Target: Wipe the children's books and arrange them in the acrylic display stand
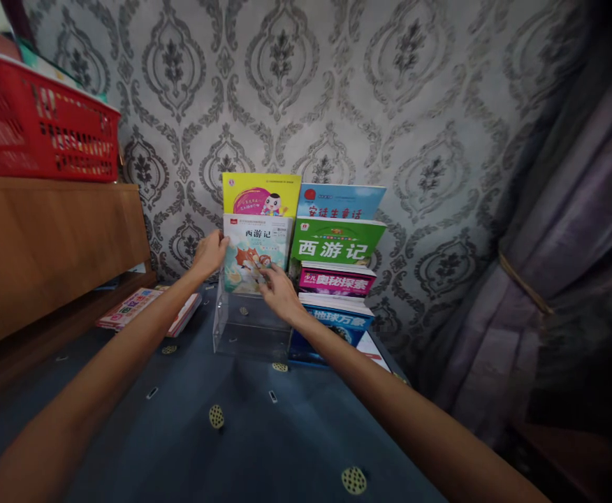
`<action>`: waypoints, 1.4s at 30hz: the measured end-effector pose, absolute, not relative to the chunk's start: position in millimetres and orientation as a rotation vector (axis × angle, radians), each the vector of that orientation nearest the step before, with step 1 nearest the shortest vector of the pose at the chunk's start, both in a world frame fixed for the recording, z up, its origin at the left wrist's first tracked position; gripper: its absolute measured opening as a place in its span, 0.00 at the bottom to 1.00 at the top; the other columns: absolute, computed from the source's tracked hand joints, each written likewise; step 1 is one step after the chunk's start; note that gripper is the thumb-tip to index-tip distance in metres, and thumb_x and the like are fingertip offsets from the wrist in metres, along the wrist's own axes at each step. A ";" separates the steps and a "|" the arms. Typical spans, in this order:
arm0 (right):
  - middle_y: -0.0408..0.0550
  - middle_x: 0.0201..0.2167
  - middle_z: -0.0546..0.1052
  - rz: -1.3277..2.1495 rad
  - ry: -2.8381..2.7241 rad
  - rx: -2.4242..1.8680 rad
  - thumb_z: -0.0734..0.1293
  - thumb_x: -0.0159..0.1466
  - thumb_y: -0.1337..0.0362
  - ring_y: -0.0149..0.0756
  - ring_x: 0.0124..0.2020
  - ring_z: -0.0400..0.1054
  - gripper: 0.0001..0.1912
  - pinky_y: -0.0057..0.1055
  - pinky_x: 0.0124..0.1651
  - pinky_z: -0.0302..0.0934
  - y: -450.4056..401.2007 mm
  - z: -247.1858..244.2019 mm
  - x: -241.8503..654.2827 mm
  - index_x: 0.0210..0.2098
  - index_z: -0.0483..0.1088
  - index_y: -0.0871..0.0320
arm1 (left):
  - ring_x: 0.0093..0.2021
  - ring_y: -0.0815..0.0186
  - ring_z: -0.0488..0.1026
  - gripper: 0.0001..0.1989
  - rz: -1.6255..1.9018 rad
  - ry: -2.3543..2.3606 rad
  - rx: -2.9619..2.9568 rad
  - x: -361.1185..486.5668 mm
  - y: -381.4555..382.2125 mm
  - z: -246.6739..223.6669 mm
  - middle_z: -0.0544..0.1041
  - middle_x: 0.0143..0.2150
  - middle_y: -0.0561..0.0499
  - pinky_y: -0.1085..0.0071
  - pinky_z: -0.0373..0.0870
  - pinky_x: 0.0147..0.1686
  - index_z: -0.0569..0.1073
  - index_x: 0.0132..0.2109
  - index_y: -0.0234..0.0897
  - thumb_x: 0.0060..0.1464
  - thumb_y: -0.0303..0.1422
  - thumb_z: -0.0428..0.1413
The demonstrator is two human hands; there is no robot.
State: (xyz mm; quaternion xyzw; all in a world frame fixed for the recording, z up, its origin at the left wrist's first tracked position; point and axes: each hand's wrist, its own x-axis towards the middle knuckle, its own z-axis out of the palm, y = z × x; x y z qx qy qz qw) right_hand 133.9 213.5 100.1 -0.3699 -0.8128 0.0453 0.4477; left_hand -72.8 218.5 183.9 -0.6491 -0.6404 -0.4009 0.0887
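Observation:
A pale picture book (253, 244) with orange figures on its cover stands tilted back in the left column of a clear acrylic book rack (253, 335). My left hand (212, 250), fingers curled, is at the book's upper left edge. Against the lower right of the cover rests my right hand (281, 290), its fingers partly extended and apart. Behind this book rises a yellow book (262, 185). The right column holds a light blue book (342, 195), a green book (337, 241), a magenta book (337, 279) and a dark blue book (316, 342).
Several books lie in a stack (143, 311) on the dark blue patterned cloth (243, 447) at left. A red plastic basket (44, 126) sits on a wooden cabinet (54, 251). Patterned wallpaper (332, 84) is behind the rack, and a grey curtain (499, 335) hangs at right.

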 end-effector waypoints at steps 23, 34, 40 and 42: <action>0.60 0.58 0.72 0.098 -2.047 -0.939 0.64 0.61 0.69 0.51 0.64 0.62 0.18 0.50 0.66 0.57 211.4 90.1 138.9 0.50 0.73 0.59 | 0.45 0.55 0.71 0.12 -0.554 -1.433 -2.084 -75.9 187.2 140.6 0.77 0.40 0.44 0.63 0.65 0.41 0.76 0.37 0.38 0.64 0.34 0.50; 0.61 0.60 0.69 0.111 -2.084 -1.011 0.63 0.62 0.70 0.49 0.63 0.62 0.19 0.47 0.65 0.57 201.7 97.4 140.3 0.52 0.73 0.61 | 0.42 0.55 0.68 0.16 -0.487 -1.315 -2.093 -78.8 191.8 134.8 0.77 0.36 0.42 0.60 0.64 0.40 0.78 0.33 0.35 0.64 0.31 0.48; 0.61 0.61 0.68 0.111 -2.094 -1.025 0.63 0.62 0.70 0.49 0.62 0.64 0.19 0.46 0.65 0.57 200.1 97.8 138.6 0.52 0.74 0.62 | 0.44 0.54 0.67 0.16 -0.464 -1.253 -2.110 -79.0 193.6 130.9 0.77 0.34 0.42 0.59 0.62 0.41 0.79 0.33 0.35 0.64 0.33 0.48; 0.62 0.61 0.68 0.111 -2.094 -1.028 0.63 0.63 0.69 0.50 0.62 0.63 0.19 0.46 0.65 0.57 199.9 97.5 138.2 0.52 0.74 0.63 | 0.43 0.54 0.67 0.16 -0.465 -1.238 -2.112 -79.2 194.5 129.5 0.77 0.34 0.42 0.59 0.61 0.41 0.79 0.33 0.35 0.64 0.33 0.48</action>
